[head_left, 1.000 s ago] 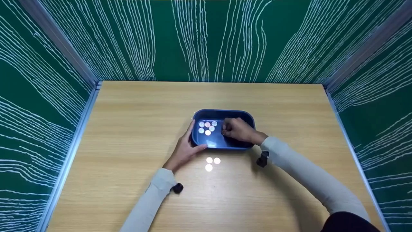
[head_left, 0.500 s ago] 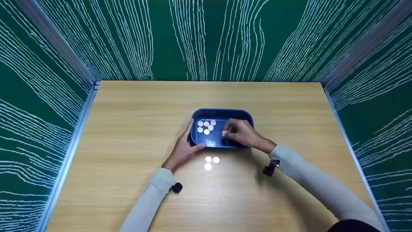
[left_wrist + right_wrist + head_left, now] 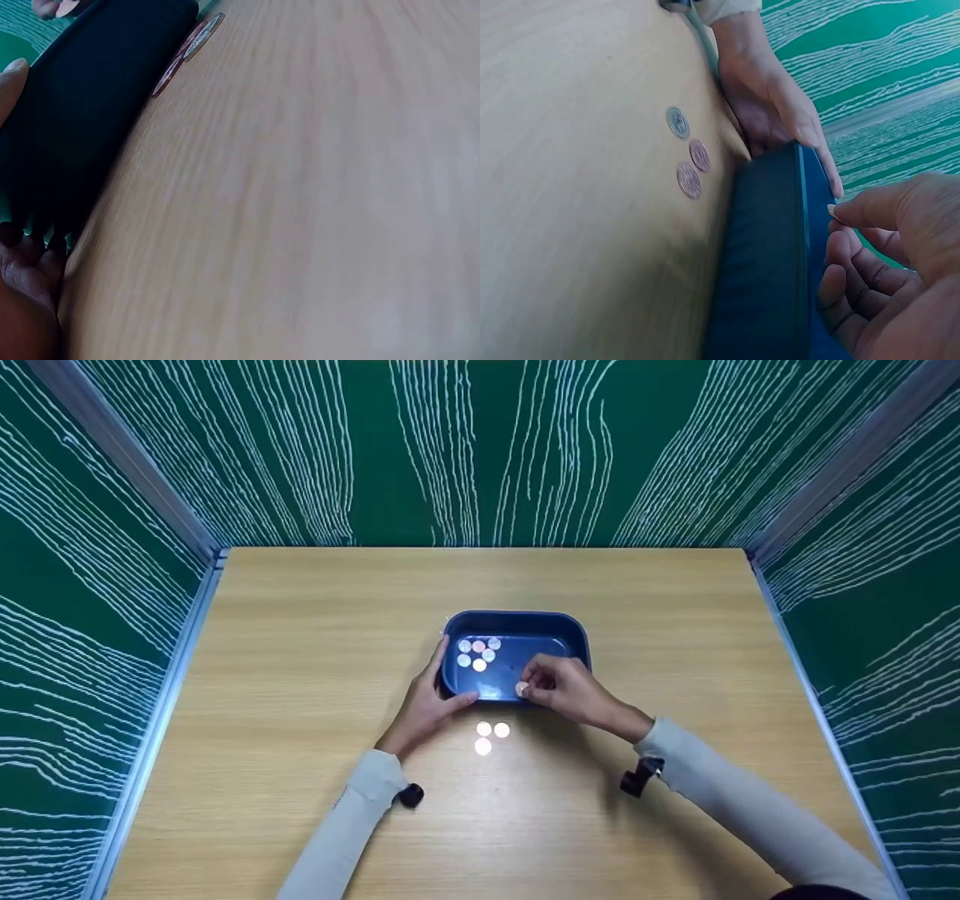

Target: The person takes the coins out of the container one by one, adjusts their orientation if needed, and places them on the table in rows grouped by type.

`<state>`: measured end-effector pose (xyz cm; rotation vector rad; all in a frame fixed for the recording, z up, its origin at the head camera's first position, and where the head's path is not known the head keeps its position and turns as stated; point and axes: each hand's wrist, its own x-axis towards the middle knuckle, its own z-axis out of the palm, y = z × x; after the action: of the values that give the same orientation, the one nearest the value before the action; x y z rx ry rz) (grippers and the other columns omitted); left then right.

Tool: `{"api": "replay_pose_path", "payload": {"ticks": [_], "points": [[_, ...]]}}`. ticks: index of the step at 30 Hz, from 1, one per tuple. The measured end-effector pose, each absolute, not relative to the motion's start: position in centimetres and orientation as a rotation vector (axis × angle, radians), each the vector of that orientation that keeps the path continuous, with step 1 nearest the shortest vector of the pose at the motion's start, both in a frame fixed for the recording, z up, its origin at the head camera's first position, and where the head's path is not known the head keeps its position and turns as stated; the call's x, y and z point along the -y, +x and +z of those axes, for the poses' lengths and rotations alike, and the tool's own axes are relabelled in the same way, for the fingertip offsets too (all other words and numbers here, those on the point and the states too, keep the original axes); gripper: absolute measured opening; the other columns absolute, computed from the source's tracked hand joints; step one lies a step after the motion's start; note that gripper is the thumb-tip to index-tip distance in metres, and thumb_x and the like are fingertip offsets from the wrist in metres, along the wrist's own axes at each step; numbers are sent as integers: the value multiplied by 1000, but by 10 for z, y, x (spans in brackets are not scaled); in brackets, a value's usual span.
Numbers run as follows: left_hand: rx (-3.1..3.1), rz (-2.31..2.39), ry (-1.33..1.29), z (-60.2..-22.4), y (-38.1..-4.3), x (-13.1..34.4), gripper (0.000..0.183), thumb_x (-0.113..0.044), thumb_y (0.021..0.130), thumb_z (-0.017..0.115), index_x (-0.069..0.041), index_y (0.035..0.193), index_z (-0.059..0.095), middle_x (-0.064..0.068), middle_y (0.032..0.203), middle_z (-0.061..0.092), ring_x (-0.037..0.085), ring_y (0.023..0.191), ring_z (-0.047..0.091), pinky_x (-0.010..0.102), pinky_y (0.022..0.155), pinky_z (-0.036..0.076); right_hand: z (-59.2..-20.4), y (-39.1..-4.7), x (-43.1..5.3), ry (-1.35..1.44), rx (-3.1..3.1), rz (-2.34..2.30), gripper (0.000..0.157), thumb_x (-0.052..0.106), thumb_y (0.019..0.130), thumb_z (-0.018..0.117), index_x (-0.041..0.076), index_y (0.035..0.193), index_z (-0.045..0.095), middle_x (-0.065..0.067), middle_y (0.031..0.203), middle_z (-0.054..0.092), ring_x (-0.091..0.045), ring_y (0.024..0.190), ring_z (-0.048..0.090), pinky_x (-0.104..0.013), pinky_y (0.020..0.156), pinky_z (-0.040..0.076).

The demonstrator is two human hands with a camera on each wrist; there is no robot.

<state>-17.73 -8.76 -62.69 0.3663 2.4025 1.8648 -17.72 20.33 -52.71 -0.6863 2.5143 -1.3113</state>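
Three loose coins [image 3: 483, 746] lay on the wooden table [image 3: 337, 607], near the front wall of the blue tray [image 3: 514, 619]; six tray coins [image 3: 488, 655] lay flat toward its left end. Green panels [image 3: 375, 450] with white lines enclosed the table. Coin markings were too small to read. The tray's long axis ran left to right, mouth upward. The left hand [image 3: 421, 703] gripped its near-left corner. The right hand [image 3: 568, 684] pinched a held coin [image 3: 522, 688], tilted, by the near rim.
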Motion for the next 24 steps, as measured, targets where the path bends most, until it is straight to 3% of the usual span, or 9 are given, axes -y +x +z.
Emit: {"api": "replay_pose_path", "payload": {"ticks": [24], "points": [[-2465, 1836, 381, -625, -178, 87, 114, -27, 92, 93, -26, 179, 19, 12, 181, 27, 30, 163, 33, 46, 132, 28, -547, -129, -204, -523, -2464, -1485, 11, 12, 97, 86, 6, 100, 77, -4, 87, 73, -14, 76, 64, -20, 66, 50]]}}
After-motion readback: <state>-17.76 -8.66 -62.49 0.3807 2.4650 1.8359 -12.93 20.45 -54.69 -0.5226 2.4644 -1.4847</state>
